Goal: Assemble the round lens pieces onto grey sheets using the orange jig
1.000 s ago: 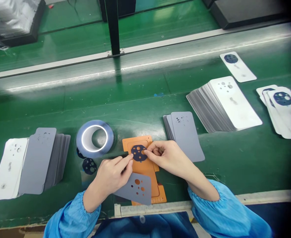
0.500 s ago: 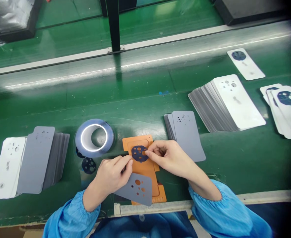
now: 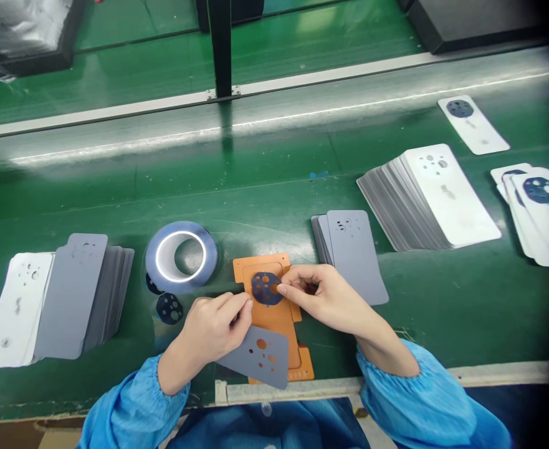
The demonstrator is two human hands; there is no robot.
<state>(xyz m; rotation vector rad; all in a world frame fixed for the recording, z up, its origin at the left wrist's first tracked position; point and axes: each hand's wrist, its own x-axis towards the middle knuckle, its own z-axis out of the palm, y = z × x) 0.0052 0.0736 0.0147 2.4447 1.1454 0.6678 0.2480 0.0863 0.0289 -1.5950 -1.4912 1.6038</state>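
left sleeve (image 3: 131,405): bright blue, loose, creased | right sleeve (image 3: 435,402): same bright blue, puffed | cuffs (image 3: 386,358): gathered, elasticated-looking | garment front (image 3: 311,424): darker blue, folded fabric | button (image 3: 267,409): round, pale, near centre | left hand (image 3: 215,327): bare | right hand (image 3: 323,296): bare

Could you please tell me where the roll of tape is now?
In the head view, the roll of tape lies left of centre, beyond the left hand, between the leftmost grey stack and the orange tray.

The left hand (image 3: 220,324) is hiding part of the grey plate (image 3: 268,369), the right hand (image 3: 321,294) is covering an edge of the dark disc (image 3: 267,293), the black tray (image 3: 63,57) is running out of sight, and the marking on the white stack (image 3: 465,218) is blurring.
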